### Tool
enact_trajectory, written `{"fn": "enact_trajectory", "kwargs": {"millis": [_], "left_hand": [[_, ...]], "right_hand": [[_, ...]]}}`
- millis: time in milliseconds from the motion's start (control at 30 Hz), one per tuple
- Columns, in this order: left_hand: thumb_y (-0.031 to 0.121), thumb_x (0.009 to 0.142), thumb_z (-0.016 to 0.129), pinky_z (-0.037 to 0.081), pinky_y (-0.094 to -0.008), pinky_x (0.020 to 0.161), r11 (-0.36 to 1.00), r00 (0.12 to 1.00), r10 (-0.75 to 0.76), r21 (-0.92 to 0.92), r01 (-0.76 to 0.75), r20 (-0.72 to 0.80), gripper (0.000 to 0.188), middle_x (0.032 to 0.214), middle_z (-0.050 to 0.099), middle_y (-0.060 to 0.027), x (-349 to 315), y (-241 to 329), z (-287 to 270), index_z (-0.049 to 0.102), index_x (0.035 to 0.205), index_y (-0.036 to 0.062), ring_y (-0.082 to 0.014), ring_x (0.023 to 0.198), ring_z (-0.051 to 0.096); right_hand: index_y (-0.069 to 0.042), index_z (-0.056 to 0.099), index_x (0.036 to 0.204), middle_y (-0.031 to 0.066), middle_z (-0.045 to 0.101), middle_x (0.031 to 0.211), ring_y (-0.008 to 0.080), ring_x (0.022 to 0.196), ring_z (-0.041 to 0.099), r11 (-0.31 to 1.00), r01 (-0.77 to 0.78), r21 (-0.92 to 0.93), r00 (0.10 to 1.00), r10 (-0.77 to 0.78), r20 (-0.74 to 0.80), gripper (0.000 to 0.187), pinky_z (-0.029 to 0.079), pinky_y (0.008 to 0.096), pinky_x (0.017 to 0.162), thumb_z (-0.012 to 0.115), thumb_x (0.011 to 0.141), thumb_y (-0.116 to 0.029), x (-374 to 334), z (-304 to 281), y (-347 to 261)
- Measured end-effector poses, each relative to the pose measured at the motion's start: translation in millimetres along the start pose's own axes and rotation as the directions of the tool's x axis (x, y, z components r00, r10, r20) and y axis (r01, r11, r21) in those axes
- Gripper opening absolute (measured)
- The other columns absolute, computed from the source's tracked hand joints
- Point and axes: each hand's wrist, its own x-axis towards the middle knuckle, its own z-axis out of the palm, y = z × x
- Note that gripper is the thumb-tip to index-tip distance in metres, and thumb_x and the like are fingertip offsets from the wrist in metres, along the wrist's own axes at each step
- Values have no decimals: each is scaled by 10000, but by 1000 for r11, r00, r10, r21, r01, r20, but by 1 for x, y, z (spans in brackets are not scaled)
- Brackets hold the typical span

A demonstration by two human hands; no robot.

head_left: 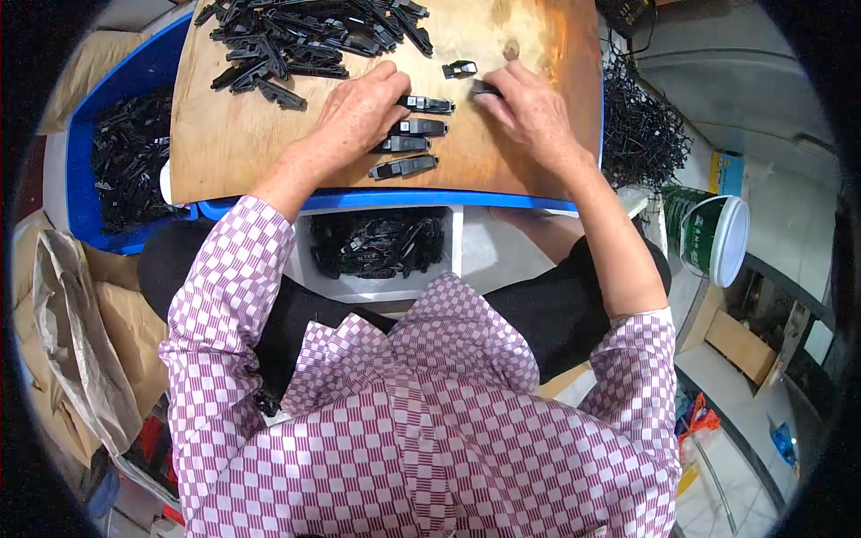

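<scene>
Several slim black plastic parts lie in a rough column on a wooden board; the nearest [404, 167] is slightly tilted. My left hand [359, 112] is closed at the left end of the farthest black plastic part [429, 105] in that column, its fingertips partly hidden behind it. Across from it, my right hand [531, 112] pinches a small dark plastic piece [485, 87] between thumb and fingers. Just beyond the two hands rests a short black piece [460, 69] with a shiny pale patch.
A heap of black plastic parts [305, 40] covers the board's [215, 152] far left. A blue bin [81, 170] of dark parts stands left. Below the board's near edge is a white box [381, 285] of black parts. Tangled black scraps [641, 125] and a green bucket [704, 233] are right.
</scene>
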Motion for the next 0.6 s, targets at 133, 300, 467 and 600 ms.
{"fn": "enact_trajectory", "kwargs": {"millis": [133, 300, 467, 600], "left_hand": [[89, 828, 690, 507, -450, 739, 1000, 1000, 0, -17, 1, 29, 173, 936, 569, -137, 2, 1, -1, 574, 932, 14, -360, 872, 621], [91, 820, 691, 513, -454, 742, 997, 1000, 11, -73, -10, 19, 158, 905, 580, -143, 2, 1, -2, 574, 877, 0, -369, 867, 625], [79, 820, 681, 513, -453, 732, 996, 999, 19, -88, -14, 51, 143, 895, 585, -139, 4, 3, -3, 573, 868, -1, -366, 864, 626], [58, 824, 662, 511, -457, 719, 997, 997, 63, -43, -61, 46, 118, 878, 582, -136, 7, -2, -4, 566, 852, -4, -364, 856, 625]], "right_hand": [[-55, 600, 951, 117, 594, 892, 329, 893, 624, 978, 93, 185, 995, -87, -37, 202, 512, 427, 713, 692, 857, -208, 7, 6, -21], [-62, 594, 930, 129, 614, 808, 348, 802, 635, 976, 72, 203, 990, -95, 103, 201, 504, 448, 661, 697, 852, -217, 9, 1, -29], [-71, 582, 905, 135, 621, 737, 365, 728, 633, 980, 21, 200, 979, -60, 193, 206, 501, 458, 645, 698, 850, -232, 13, 6, -28], [-73, 573, 910, 138, 619, 730, 369, 729, 632, 956, 92, 280, 987, -125, 104, 204, 501, 461, 644, 687, 858, -234, 21, 26, -39]]}}
